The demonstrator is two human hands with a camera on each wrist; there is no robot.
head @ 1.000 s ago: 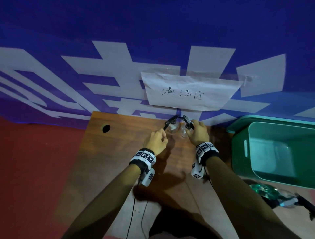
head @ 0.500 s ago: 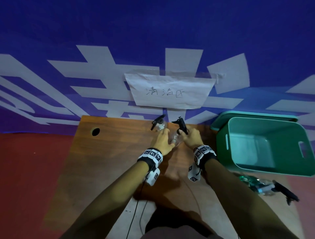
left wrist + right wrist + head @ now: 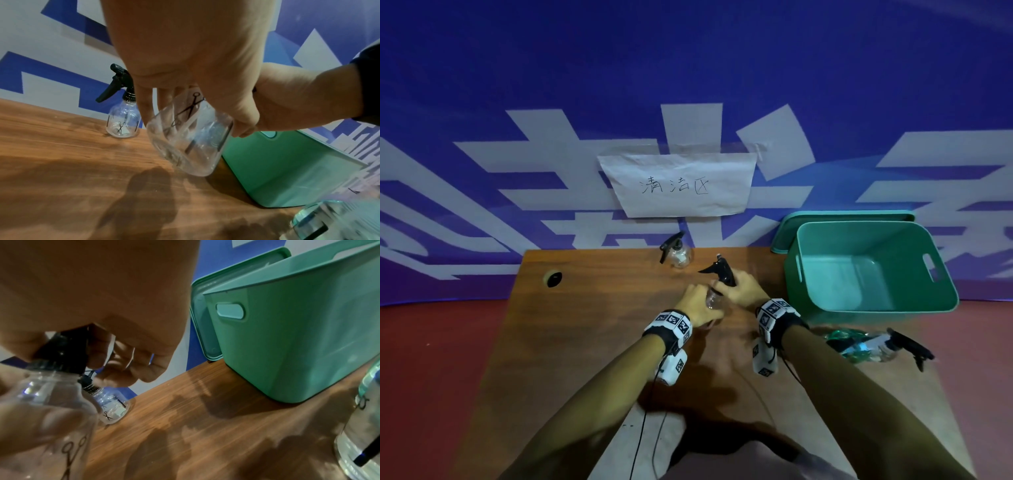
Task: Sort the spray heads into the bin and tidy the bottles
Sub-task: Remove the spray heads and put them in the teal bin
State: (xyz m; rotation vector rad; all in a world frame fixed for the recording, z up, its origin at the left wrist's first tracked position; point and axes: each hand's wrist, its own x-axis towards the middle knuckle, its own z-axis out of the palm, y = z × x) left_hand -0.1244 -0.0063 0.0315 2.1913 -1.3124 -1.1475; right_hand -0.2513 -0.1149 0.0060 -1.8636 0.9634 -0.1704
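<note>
My left hand (image 3: 700, 305) grips the body of a clear bottle (image 3: 714, 298) printed with scissors, tilted and lifted off the wooden table (image 3: 602, 325). My right hand (image 3: 743, 287) curls round that bottle's black spray head (image 3: 722, 274), which sits on the neck. In the left wrist view my fingers (image 3: 148, 104) wrap the clear bottle (image 3: 191, 138). A second clear bottle (image 3: 678, 255) with its black spray head on stands by the wall. The green bin (image 3: 801, 284) stands at the right, with nothing showing in it.
A green-tinted bottle (image 3: 866, 346) with a black spray head (image 3: 909, 347) lies on the table in front of the bin. The bin's lid (image 3: 842, 216) leans behind it against the blue wall. A cable hole (image 3: 554, 278) is at the table's back left.
Both hands have drawn one clear bottle back from the wall and away from the second bottle. My left hand now holds its body while my right stays on the spray head.
</note>
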